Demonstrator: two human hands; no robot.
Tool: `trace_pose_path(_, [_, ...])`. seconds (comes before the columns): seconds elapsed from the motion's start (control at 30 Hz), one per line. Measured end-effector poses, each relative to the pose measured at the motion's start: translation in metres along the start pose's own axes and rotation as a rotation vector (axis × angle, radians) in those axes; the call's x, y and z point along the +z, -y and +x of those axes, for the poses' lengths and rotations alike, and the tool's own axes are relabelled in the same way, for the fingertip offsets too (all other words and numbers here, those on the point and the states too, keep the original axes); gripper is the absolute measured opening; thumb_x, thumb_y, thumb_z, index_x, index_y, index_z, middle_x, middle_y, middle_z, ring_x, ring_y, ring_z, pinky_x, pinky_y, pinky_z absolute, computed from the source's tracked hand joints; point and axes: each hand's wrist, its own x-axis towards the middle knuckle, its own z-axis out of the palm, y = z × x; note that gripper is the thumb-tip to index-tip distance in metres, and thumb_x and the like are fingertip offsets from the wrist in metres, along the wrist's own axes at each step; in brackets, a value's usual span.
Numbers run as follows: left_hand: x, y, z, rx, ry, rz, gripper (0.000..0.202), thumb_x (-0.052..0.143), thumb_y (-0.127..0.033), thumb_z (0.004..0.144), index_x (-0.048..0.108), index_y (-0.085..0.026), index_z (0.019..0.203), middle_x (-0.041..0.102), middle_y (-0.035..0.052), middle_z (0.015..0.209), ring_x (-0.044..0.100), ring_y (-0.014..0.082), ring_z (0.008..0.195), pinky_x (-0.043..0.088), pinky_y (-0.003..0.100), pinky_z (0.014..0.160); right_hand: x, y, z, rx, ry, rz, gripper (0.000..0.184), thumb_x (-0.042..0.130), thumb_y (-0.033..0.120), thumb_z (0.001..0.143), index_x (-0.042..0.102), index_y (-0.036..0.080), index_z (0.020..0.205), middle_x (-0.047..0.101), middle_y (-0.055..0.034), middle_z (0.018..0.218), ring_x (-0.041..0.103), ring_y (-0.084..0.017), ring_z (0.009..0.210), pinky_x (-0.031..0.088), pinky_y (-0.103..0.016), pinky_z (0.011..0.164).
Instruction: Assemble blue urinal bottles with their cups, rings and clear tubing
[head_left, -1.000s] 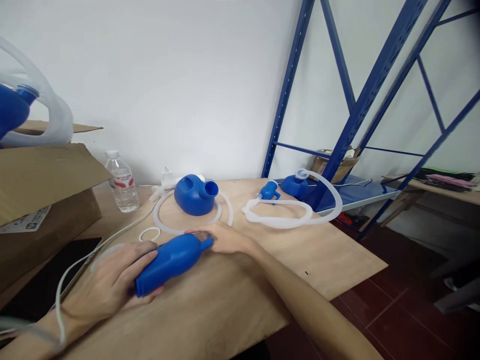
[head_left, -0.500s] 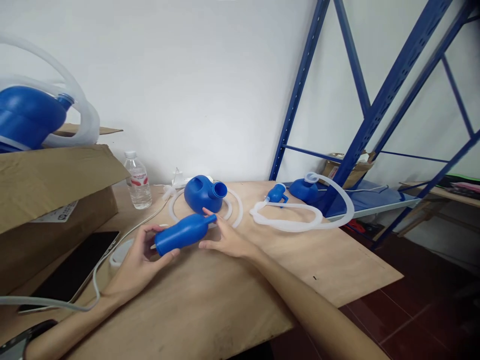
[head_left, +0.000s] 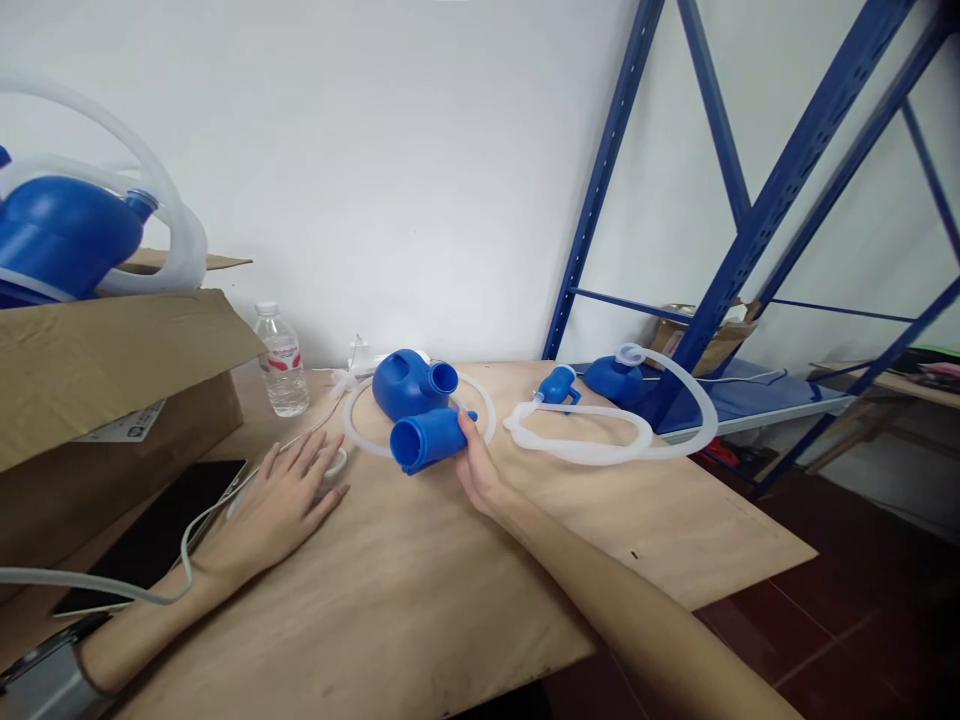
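Note:
My right hand (head_left: 478, 468) grips a blue plastic urinal mouthpiece (head_left: 442, 437) by its narrow end, above the table. Its wide round opening faces left and toward me. Close behind it on the table rests a blue urinal bottle (head_left: 401, 388) with an uncapped neck, a translucent hose (head_left: 491, 400) coiled around it. My left hand (head_left: 289, 500) is open, palm down and fingers stretched, over the table at the left. Partly under its fingers is a small white ring-shaped piece (head_left: 340, 463); the hand hides most of it.
On the left are an open cardboard box (head_left: 112, 370) with blue bottles and hoses, a dark tablet (head_left: 150, 530), a cable and a water bottle (head_left: 283, 362). To the right lie another mouthpiece (head_left: 557, 383), hose (head_left: 585, 455) and blue bottle (head_left: 613, 380), beside a blue metal shelf frame (head_left: 720, 270).
My left hand has let go of the mouthpiece and lowered flat toward the table. My right hand has taken it alone and turned it, moving it right, so its wide opening now shows.

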Motion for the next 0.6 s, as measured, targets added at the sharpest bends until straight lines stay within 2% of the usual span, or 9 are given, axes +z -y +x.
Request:
trace_pose_path(0.1, [-0.002,0.003,0.003,0.014,0.143,-0.03,0.048,0.04,-0.049,0.1,0.067,-0.024,0.13,0.067,0.0117,0.137,0.057,0.0344,0.131,0.031,0.06,0.116,-0.001,0.001,0.001,0.056,0.047,0.056,0.063,0.062,0.06,0.092,0.052,0.024,0.144,0.068,-0.0073,0.135,0.061,-0.027,0.129,0.052,-0.048,0.108])
trace_pose_path(0.23, [-0.009,0.001,0.005,0.009,0.134,-0.08,0.042,0.043,-0.047,0.098,0.071,-0.025,0.122,0.072,0.0102,0.126,0.064,0.0303,0.116,0.045,0.048,0.102,-0.001,0.0,-0.001,0.165,0.076,0.093,0.064,0.057,0.059,0.095,0.05,0.02,0.146,0.071,-0.0117,0.128,0.07,-0.03,0.114,0.056,-0.055,0.1])
trace_pose_path(0.33, [-0.009,-0.001,0.006,0.052,0.134,-0.144,0.038,0.042,-0.044,0.099,0.075,-0.026,0.107,0.074,0.0075,0.115,0.067,0.0254,0.106,0.048,0.039,0.096,-0.001,-0.004,0.0,0.217,0.095,0.116,0.066,0.057,0.059,0.096,0.05,0.016,0.145,0.072,-0.0143,0.125,0.073,-0.03,0.106,0.056,-0.057,0.099])
trace_pose_path(0.4, [-0.007,-0.002,0.007,0.064,0.114,-0.145,0.038,0.043,-0.045,0.098,0.074,-0.024,0.103,0.073,0.0083,0.116,0.067,0.0253,0.106,0.048,0.039,0.097,0.0,-0.006,0.0,0.228,0.106,0.12,0.067,0.059,0.059,0.095,0.05,0.015,0.145,0.072,-0.0151,0.124,0.073,-0.03,0.107,0.056,-0.056,0.1])
trace_pose_path(0.5, [-0.006,-0.008,0.013,0.042,0.069,-0.117,0.038,0.049,-0.049,0.094,0.073,-0.022,0.106,0.068,0.0119,0.129,0.063,0.0299,0.117,0.047,0.042,0.101,0.0,-0.007,-0.001,0.22,0.092,0.12,0.064,0.062,0.058,0.093,0.054,0.016,0.141,0.072,-0.0143,0.125,0.071,-0.03,0.111,0.056,-0.054,0.1])
trace_pose_path(0.57, [-0.009,-0.014,0.02,0.026,0.091,-0.117,0.04,0.051,-0.051,0.09,0.072,-0.02,0.104,0.067,0.0147,0.13,0.063,0.0329,0.119,0.048,0.043,0.099,0.001,-0.006,-0.002,0.215,0.091,0.118,0.062,0.062,0.058,0.093,0.055,0.017,0.14,0.072,-0.0136,0.126,0.07,-0.03,0.113,0.057,-0.053,0.099])
trace_pose_path(0.6, [-0.012,-0.019,0.024,0.023,0.134,-0.129,0.039,0.051,-0.051,0.09,0.071,-0.02,0.101,0.07,0.0152,0.125,0.065,0.0329,0.114,0.049,0.042,0.095,0.001,-0.006,-0.003,0.214,0.095,0.118,0.063,0.062,0.058,0.093,0.054,0.017,0.14,0.072,-0.0134,0.126,0.07,-0.029,0.114,0.057,-0.053,0.099])
